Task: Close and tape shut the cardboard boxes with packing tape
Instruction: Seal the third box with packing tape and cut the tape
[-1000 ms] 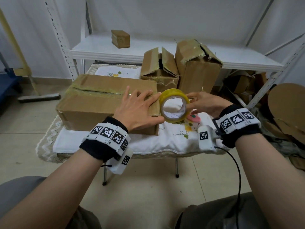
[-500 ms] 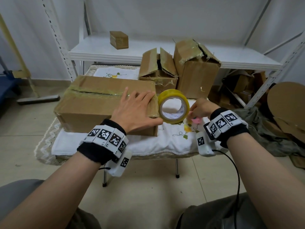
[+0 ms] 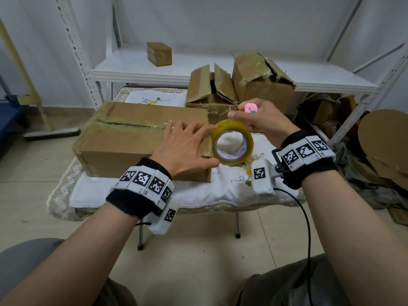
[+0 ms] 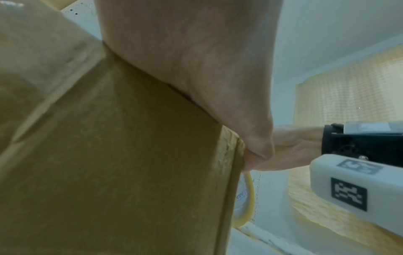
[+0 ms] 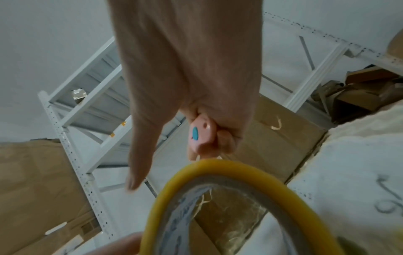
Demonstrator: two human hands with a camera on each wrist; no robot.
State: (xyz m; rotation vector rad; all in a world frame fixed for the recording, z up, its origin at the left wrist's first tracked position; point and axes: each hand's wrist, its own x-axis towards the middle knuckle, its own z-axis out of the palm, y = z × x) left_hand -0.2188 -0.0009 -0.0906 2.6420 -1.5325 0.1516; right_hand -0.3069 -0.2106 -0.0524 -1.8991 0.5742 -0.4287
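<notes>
Yellow tape roll [image 3: 232, 145] upright beside taped box [image 3: 141, 138] — translucent, glossy.

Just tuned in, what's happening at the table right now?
A person is taping up the large cardboard box on the small table. The left hand lies flat on the box's right end, fingertips against the yellow tape roll standing beside it. The right hand hovers just above the roll, gripping a small pink cutter, apparently ready to cut the tape. Tape already runs along the top seam. Two smaller boxes behind are open.
</notes>
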